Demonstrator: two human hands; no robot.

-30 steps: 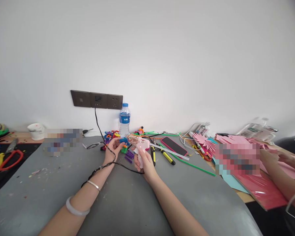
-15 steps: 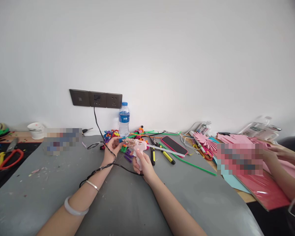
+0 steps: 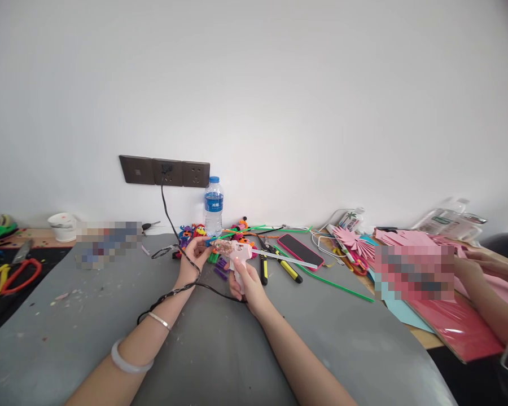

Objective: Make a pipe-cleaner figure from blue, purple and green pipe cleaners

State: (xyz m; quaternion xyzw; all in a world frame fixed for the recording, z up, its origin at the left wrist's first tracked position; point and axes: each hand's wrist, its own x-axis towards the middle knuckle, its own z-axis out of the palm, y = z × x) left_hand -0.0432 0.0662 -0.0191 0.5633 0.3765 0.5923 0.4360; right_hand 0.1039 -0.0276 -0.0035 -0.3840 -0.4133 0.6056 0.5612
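My right hand (image 3: 248, 282) is wrapped round the handle of a pale pink hot glue gun (image 3: 240, 251), its nozzle pointing left. A long clear glue stick (image 3: 285, 258) juts out of its back end. At the nozzle, my left hand (image 3: 195, 254) pinches a small blue fuzzy piece (image 3: 211, 241), partly hidden by the fingers. The gun's black cord (image 3: 214, 288) runs across my left forearm and up to the wall socket (image 3: 167, 171). Colourful pipe-cleaner figures (image 3: 198, 230) lie just behind my hands, with purple pipe-cleaner pieces (image 3: 220, 269) below the gun.
Behind stands a water bottle (image 3: 214, 206). Yellow-handled pliers (image 3: 290, 270), a phone (image 3: 300, 251) and a green pipe cleaner (image 3: 342, 288) lie right. Scissors (image 3: 21, 274) and a paper cup (image 3: 63, 226) are left. Another person's hands (image 3: 486, 270) rest over pink paper (image 3: 410, 239) at far right.
Both hands hold almost the same pose, with the glue gun still at the blue piece. The view has shifted very slightly.
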